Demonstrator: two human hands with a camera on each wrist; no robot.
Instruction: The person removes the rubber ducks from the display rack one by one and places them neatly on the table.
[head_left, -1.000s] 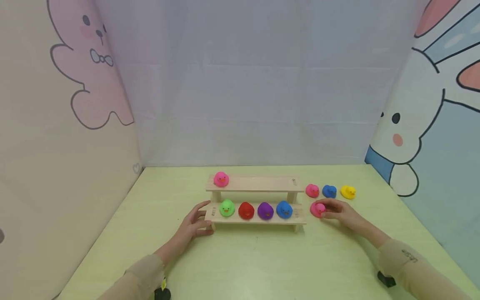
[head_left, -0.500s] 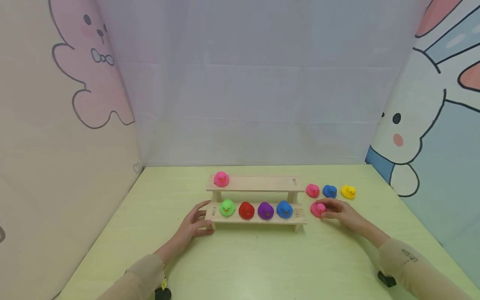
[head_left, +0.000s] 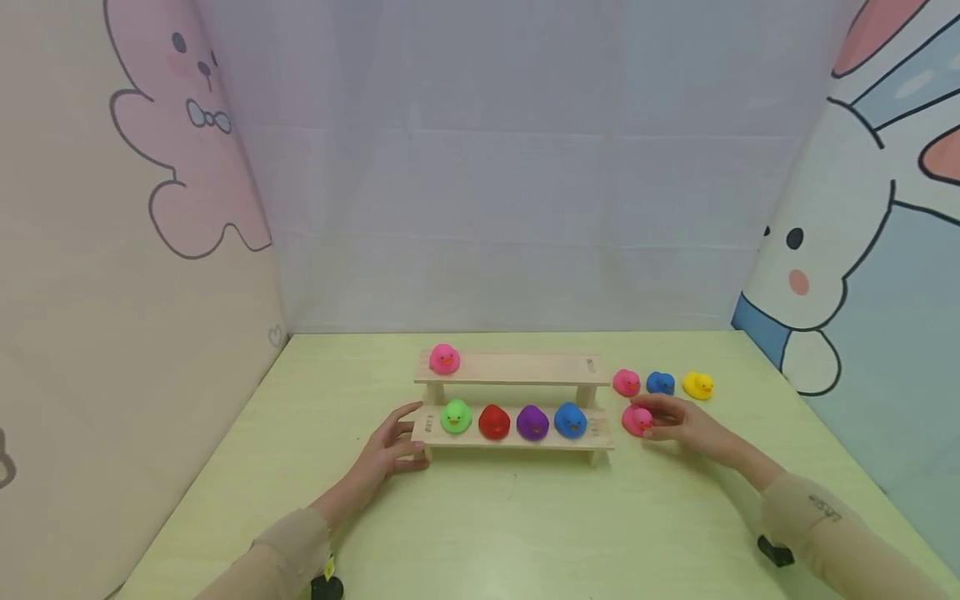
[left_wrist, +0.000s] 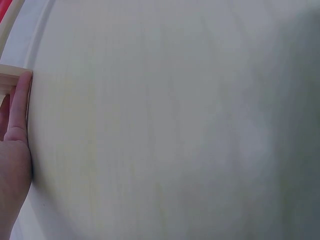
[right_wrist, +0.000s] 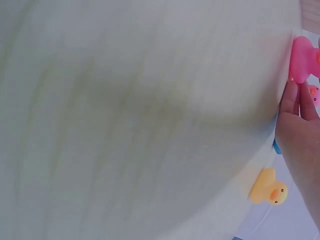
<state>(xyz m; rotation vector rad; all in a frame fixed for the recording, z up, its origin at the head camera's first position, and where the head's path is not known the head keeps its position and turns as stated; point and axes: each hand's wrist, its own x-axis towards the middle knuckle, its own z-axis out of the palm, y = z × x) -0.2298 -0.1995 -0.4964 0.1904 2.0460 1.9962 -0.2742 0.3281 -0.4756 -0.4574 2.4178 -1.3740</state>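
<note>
Head view: a pink duck (head_left: 637, 420) is pinched by the right hand (head_left: 686, 427), and a wooden rack (head_left: 521, 368) is held at its left end by the left hand (head_left: 381, 450).
The pinched duck is placed on the bench (head_left: 480, 525), just right of the rack, and is grasped by the right fingers; the left fingers are set round the end of the lower shelf. On that shelf, from left to right, a green duck (head_left: 456, 417), a red duck (head_left: 494, 422), a purple duck (head_left: 532, 423) and a blue duck (head_left: 571, 421) are lined up. Another pink duck (head_left: 445, 359) is seated at the left of the upper shelf. Beyond the right hand, a third pink duck (head_left: 626, 383), a second blue duck (head_left: 661, 383) and a yellow duck (head_left: 698, 386) are rowed.
</note>
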